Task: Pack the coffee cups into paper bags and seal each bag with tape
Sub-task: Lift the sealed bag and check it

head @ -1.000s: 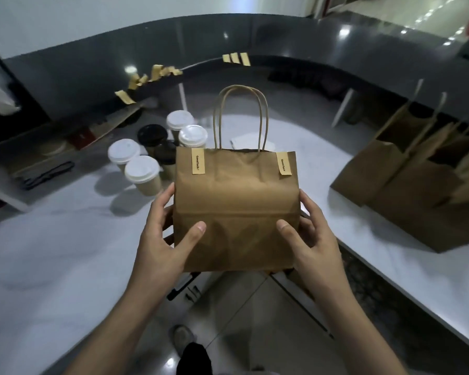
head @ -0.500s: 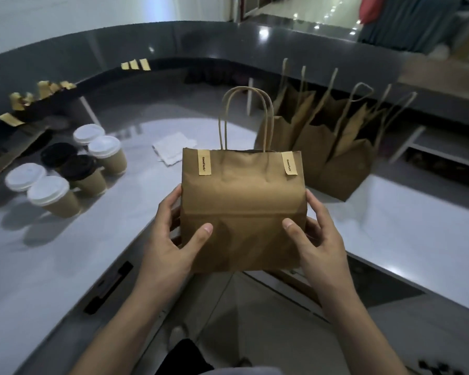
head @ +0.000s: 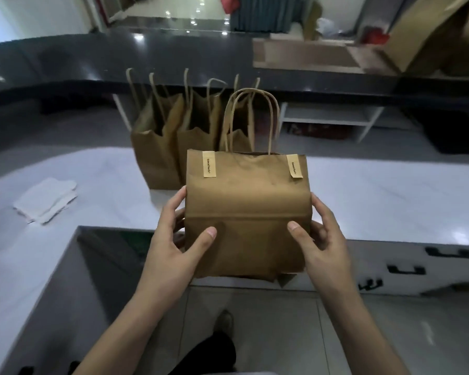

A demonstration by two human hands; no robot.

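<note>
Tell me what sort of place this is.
Probably the staff side of a café or takeaway counter. A raised dark counter ledge runs above a white worktop, where open kraft paper bags stand in a row, and the sealed paper bag in front carries "Good luck!" tape strips.

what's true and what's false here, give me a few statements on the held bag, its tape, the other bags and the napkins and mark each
1. The left hand and the right hand grip the paper bag by its sides. True.
2. A single piece of tape seals the bag's top. False: two tape strips sit there, one near each top corner.
3. Several other bags stand on the counter behind the held one. True.
4. The napkins lie to the right of the held bag. False: they lie on the counter to its left.
</note>
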